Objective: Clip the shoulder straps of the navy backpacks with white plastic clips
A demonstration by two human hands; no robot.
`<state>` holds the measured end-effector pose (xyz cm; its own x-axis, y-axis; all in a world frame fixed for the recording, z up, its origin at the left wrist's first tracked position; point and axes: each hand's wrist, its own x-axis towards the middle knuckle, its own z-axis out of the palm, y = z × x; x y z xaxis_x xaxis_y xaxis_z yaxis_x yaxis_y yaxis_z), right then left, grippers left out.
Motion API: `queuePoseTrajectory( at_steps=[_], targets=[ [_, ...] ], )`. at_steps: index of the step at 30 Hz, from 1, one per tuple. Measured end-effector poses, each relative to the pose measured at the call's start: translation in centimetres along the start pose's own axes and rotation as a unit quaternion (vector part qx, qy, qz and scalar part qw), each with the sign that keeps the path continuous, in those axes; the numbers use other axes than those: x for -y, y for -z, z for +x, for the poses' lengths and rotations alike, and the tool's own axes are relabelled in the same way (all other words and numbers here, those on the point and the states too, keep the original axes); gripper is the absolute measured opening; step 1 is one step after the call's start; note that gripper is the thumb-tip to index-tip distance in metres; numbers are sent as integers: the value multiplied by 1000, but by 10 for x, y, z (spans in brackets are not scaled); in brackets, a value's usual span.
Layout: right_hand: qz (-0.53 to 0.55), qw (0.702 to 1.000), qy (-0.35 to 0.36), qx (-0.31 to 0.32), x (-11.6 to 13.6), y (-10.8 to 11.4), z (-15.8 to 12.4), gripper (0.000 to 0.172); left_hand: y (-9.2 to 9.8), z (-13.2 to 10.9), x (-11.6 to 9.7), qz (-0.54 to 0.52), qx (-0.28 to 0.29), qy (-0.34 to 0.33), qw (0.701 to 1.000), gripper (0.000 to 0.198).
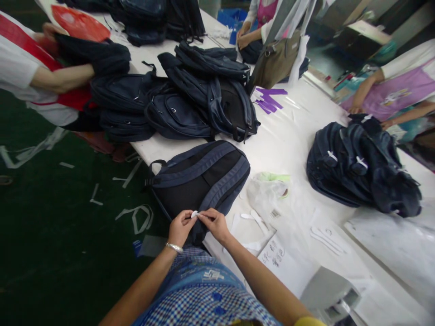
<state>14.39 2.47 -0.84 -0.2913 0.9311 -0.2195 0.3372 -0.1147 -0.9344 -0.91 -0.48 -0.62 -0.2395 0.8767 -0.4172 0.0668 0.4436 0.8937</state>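
Note:
My left hand (181, 227) and my right hand (215, 223) meet over the near end of a dark navy and black backpack (183, 194). Both pinch a small white strip (195, 214) between thumb and fingertips; its exact kind is too small to make out. The backpack lies on the table with its two padded shoulder straps (222, 185) facing up and its top loop (158, 162) at the left. A black strap end hangs just below my fingers.
More navy backpacks (176, 111) are piled beyond mine. Bags with white strips (353, 167) sit at the right. A clear plastic bag (268, 192), white cut-outs (260, 222) and purple strips (270, 100) lie on the table (288, 131). Co-workers handle bags at left, back and right.

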Motion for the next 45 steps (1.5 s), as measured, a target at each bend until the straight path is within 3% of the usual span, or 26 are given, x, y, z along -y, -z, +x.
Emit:
queuePoseTrajectory(
  at_steps=[9,18,23,28,31,39,42,45],
  targets=[
    [-71,996,-47,-3,1,-2,5,21,5,-3,1,-41,-15,76,996,39],
    [-111,992,-68,3,4,-2,7,12,4,-11,-7,-3,1,30,1000,31],
    [-60,996,-57,25,0,1,7,21,4,-15,-10,19,27,1,999,30],
    [-41,998,-39,30,0,3,5,20,6,-10,-7,-56,18,48,997,42],
    [-35,998,-49,29,4,6,6,29,6,-6,-9,-59,28,65,996,46],
    [-63,996,9,57,10,14,9,4,8,0,-16,-36,51,75,995,43],
    [-46,997,37,39,18,13,-1,10,9,4,-12,-28,43,54,997,39],
    [-46,998,29,-16,25,5,-10,16,9,5,-10,-29,59,41,997,37]
  ],
)
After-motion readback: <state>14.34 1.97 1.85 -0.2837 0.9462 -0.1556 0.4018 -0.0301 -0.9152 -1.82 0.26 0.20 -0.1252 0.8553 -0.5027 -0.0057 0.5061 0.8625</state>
